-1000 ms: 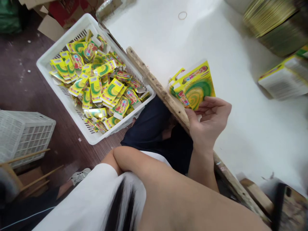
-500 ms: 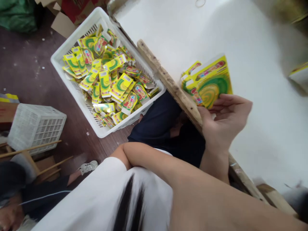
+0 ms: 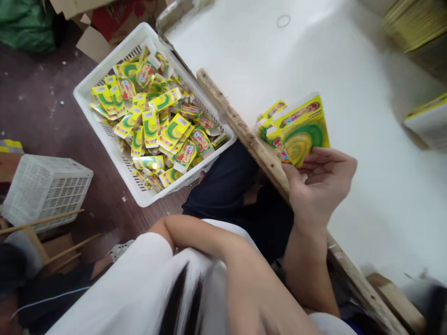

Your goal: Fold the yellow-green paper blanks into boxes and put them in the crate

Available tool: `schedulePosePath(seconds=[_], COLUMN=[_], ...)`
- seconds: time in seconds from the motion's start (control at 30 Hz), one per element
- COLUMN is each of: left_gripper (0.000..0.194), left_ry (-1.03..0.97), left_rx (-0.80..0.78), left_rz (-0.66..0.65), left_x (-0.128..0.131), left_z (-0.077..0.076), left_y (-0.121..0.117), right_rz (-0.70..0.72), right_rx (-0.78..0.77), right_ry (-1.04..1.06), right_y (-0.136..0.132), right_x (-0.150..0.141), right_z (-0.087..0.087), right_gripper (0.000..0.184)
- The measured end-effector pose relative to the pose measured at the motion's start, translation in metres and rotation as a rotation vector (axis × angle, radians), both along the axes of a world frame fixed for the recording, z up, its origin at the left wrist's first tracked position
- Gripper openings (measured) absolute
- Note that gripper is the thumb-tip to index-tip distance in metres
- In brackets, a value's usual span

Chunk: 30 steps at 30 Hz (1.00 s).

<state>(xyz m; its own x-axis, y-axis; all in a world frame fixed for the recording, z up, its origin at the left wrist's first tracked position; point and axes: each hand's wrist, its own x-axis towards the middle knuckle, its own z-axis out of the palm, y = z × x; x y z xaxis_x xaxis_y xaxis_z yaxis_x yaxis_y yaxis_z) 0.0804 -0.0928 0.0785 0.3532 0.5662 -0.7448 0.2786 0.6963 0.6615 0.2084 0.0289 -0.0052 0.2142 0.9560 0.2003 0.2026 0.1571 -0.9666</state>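
My right hand [image 3: 321, 184] is closed in a pinch on flat yellow-and-green printed cartons [image 3: 303, 135], thumb on the near side and fingers curled behind. They are held up just over the white tabletop, beside its wooden edge, and tabs of more than one carton show at the left. How many are in the hand I cannot tell. My left forearm [image 3: 240, 260] crosses in front of the white shirt and runs out at the bottom edge, so that hand is outside the picture.
A white plastic basket [image 3: 82, 95] filled with similar small cartons stands left of the table's wooden edge strip [image 3: 240, 125]. A rubber band [image 3: 283, 21] and yellow stacks [image 3: 414, 25] lie on the tabletop [image 3: 366, 186]. An upturned white crate [image 3: 45, 190] and another person's leg [image 3: 52, 298] are at left.
My left forearm has swung down and leftward, nearer the bottom edge. The right hand keeps its grip on the cartons, and the whole view has shifted slightly.
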Motion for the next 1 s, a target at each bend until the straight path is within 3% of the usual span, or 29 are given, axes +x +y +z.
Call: schedulePosePath(seconds=[0.03, 0.07, 0.1, 0.13, 0.17, 0.23, 0.33, 0.47, 0.67, 0.83, 1.0], left_gripper=[0.049, 0.052, 0.06, 0.061, 0.054, 0.066, 0.093, 0.076, 0.074, 0.08, 0.094], left_ry=[-0.093, -0.19, -0.333, -0.324, -0.184, -0.051, -0.264, -0.495, -0.413, -0.368, -0.407], left_rx=[0.037, 0.096, 0.146, 0.241, 0.348, 0.454, 0.558, 0.624, 0.563, 0.592, 0.693], left_rz=[-0.219, -0.333, -0.362, -0.297, -0.085, 0.272, 0.631, 0.902, 1.214, 1.236, 1.209], left_x=[-0.008, -0.018, -0.028, -0.038, -0.047, -0.059, -0.06, -0.039, -0.033, -0.039, -0.037], left_z=[-0.009, -0.019, -0.031, -0.043, -0.056, -0.08, -0.099, -0.088, -0.066, -0.071, -0.08], left_y=[0.013, 0.026, 0.039, 0.051, 0.061, 0.076, 0.088, 0.099, 0.108, 0.107, 0.103], right_rz=[-0.006, -0.007, -0.007, -0.008, -0.007, 0.018, 0.16, 0.42, 0.505, 0.6, 0.523], right_rx=[0.01, 0.018, 0.023, 0.024, 0.019, -0.001, -0.047, -0.109, -0.032, -0.095, -0.175], right_ry=[0.008, 0.019, 0.034, 0.048, 0.061, 0.08, 0.062, -0.004, -0.062, -0.046, 0.074], right_y=[0.0, -0.001, -0.001, -0.002, -0.004, -0.008, -0.017, -0.032, -0.053, -0.049, -0.042], right_x=[0.001, 0.002, 0.003, 0.003, 0.002, -0.004, -0.019, -0.039, -0.055, -0.057, -0.06], right_z=[0.003, 0.005, 0.008, 0.01, 0.012, 0.014, 0.013, 0.008, 0.011, 0.004, -0.001], right_gripper=[0.05, 0.05, 0.05, 0.05, 0.05, 0.048, 0.042, 0.036, 0.026, 0.042, 0.033])
